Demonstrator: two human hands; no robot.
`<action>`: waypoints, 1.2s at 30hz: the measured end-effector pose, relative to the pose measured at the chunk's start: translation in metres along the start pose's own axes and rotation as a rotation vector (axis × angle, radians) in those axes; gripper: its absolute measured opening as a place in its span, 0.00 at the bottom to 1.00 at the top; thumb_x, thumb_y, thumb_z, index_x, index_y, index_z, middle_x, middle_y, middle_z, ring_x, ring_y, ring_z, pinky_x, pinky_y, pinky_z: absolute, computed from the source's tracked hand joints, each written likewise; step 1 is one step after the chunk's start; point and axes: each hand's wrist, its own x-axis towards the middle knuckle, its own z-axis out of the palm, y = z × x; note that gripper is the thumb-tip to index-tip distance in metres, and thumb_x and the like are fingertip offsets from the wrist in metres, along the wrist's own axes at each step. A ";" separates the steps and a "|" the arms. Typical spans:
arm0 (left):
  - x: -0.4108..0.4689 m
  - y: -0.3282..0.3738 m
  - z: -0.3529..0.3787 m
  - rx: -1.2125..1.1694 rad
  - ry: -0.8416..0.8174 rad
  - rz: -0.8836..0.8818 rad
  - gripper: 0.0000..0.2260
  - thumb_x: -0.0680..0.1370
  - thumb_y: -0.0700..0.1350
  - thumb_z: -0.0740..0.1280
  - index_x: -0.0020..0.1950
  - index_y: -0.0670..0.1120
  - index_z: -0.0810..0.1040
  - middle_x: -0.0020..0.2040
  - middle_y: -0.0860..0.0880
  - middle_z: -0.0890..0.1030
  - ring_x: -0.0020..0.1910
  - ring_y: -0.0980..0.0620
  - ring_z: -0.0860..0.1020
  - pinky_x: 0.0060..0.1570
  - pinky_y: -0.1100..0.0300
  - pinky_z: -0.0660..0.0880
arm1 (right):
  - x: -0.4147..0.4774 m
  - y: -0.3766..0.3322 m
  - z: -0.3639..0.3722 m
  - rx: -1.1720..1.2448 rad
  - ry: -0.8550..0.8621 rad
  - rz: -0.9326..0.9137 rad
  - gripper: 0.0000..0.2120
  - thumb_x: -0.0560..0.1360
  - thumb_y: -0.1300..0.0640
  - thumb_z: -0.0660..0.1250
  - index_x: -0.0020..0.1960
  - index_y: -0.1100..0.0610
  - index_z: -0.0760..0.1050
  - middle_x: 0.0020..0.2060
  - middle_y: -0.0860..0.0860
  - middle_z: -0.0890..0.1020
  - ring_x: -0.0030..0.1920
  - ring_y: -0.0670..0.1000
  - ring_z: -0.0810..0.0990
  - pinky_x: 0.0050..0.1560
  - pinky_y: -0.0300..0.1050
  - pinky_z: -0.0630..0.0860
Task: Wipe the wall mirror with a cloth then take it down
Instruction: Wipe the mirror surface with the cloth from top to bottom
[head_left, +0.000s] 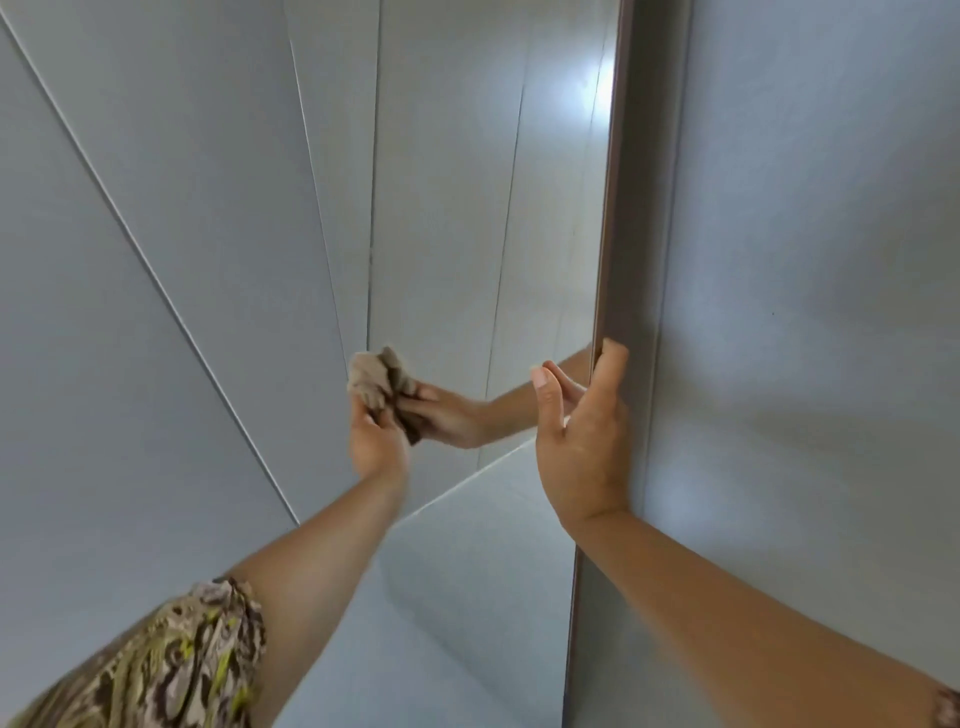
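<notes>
A tall wall mirror (467, 208) with a brown frame (631, 208) along its right side hangs on a pale grey wall. My left hand (375, 441) clutches a crumpled beige cloth (370, 379) and presses it against the glass near the mirror's left edge. The cloth and hand are reflected just to the right of them. My right hand (584, 441) holds the mirror's right edge at about the same height. Its thumb lies in front of the glass and its fingers wrap around the frame's side.
Pale grey wall (805, 260) stretches to the right of the frame, and grey panels with thin seams (130, 244) run to the left. A patterned sleeve (171, 670) covers my left upper arm. The mirror reflects only plain grey surfaces and a bright patch of light.
</notes>
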 end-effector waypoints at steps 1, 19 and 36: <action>0.013 -0.008 -0.001 -0.003 -0.003 -0.077 0.15 0.84 0.41 0.58 0.70 0.41 0.70 0.62 0.39 0.79 0.62 0.40 0.77 0.58 0.55 0.71 | -0.001 0.001 0.000 -0.003 0.006 -0.005 0.18 0.80 0.50 0.61 0.65 0.56 0.61 0.48 0.41 0.80 0.55 0.41 0.81 0.48 0.48 0.80; -0.043 -0.041 0.008 -0.231 0.046 -0.513 0.17 0.86 0.52 0.50 0.63 0.50 0.77 0.52 0.41 0.80 0.53 0.43 0.82 0.49 0.49 0.79 | 0.000 -0.002 -0.008 -0.044 -0.049 0.012 0.16 0.80 0.50 0.62 0.62 0.56 0.62 0.46 0.41 0.79 0.55 0.42 0.81 0.49 0.47 0.80; -0.087 -0.088 0.018 -0.216 -0.164 -0.950 0.21 0.85 0.44 0.50 0.39 0.36 0.71 0.29 0.38 0.75 0.23 0.46 0.73 0.24 0.57 0.73 | -0.001 0.000 -0.007 -0.067 -0.062 0.010 0.16 0.80 0.50 0.61 0.62 0.53 0.59 0.46 0.37 0.76 0.54 0.40 0.80 0.45 0.45 0.81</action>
